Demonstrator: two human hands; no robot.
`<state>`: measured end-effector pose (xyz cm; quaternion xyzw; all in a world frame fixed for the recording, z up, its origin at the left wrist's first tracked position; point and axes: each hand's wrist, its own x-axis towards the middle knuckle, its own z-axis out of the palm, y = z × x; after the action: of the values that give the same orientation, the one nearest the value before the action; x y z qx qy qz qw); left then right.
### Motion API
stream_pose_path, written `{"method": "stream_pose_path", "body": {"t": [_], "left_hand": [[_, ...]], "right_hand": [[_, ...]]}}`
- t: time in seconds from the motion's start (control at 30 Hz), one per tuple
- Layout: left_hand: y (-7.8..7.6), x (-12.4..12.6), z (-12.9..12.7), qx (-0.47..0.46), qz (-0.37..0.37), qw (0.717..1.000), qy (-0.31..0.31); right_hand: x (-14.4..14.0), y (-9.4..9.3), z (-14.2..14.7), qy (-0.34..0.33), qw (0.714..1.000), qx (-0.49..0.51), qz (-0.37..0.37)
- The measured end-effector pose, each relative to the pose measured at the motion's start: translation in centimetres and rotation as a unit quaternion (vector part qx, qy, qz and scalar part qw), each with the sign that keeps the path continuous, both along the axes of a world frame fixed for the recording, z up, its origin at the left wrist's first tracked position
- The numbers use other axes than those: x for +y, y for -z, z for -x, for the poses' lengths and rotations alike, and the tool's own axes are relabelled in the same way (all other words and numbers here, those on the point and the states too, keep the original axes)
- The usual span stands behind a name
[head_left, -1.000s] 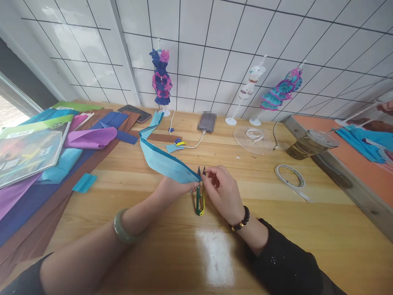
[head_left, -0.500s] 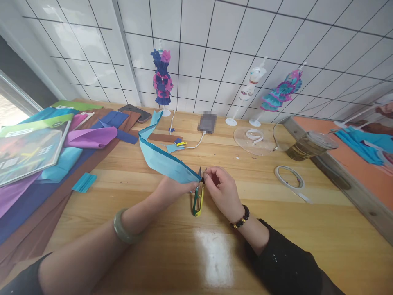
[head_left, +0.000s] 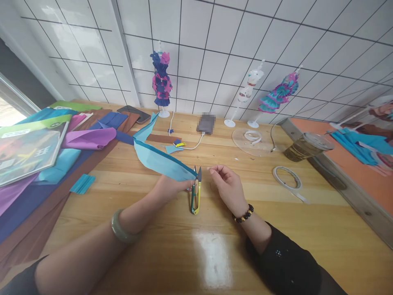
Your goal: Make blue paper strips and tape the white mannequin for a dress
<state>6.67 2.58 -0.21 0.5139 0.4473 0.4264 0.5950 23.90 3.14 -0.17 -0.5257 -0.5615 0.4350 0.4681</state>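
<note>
My left hand (head_left: 172,187) is closed, thumb and fingers pinching the end of a long strip of light blue crepe paper (head_left: 159,162) with a darker blue edge. The strip rises away to the left and bends back toward the far side. Thread snips (head_left: 195,198) with green and yellow handles lie on the table by my left fingertips, blades pointing away. To the right of the snips, my right hand (head_left: 227,184) is raised with thumb and forefinger pressed together. Whatever may be between those fingertips is too small to make out.
Coloured paper sheets (head_left: 89,139) and a book (head_left: 33,147) cover the table's left side. A tape roll (head_left: 287,180) and a tilted cup (head_left: 307,146) are at right. Decorated stands (head_left: 161,82) line the tiled wall. A folded blue paper piece (head_left: 82,184) lies left.
My right hand has drawn back to the right, away from the paper strip's end and the snips. My left hand still pinches the strip.
</note>
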Motion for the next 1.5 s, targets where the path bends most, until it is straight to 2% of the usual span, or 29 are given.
{"method": "stream_pose_path", "body": {"t": [0.17, 0.37, 0.5, 0.83, 1.17, 1.37, 1.5], "left_hand": [[0.6, 0.0, 0.1, -0.009, -0.008, 1.0, -0.011], [0.4, -0.1, 0.2, 0.008, -0.026, 1.0, -0.011], [0.2, 0.0, 0.3, 0.035, -0.041, 0.998, 0.01], [0.6, 0.2, 0.4, 0.041, -0.052, 0.998, -0.006], [0.0, -0.1, 0.4, 0.035, -0.058, 0.998, 0.011], [0.0, 0.0, 0.5, 0.042, -0.086, 0.995, 0.019], [0.2, -0.1, 0.4, 0.051, -0.057, 0.997, 0.003]], "right_hand": [[2.0, 1.1, -1.9, 0.047, 0.996, -0.06, -0.056], [4.0, 2.0, -2.8, 0.043, 0.975, -0.163, -0.144], [5.2, 2.2, -2.1, 0.027, 0.967, -0.179, -0.178], [8.8, 2.6, 1.3, -0.064, 0.942, -0.219, -0.247], [11.4, 3.2, 5.1, -0.196, 0.899, -0.251, -0.3], [11.4, 3.3, 5.2, -0.202, 0.889, -0.263, -0.314], [11.8, 3.2, 3.9, -0.155, 0.896, -0.277, -0.31]]}}
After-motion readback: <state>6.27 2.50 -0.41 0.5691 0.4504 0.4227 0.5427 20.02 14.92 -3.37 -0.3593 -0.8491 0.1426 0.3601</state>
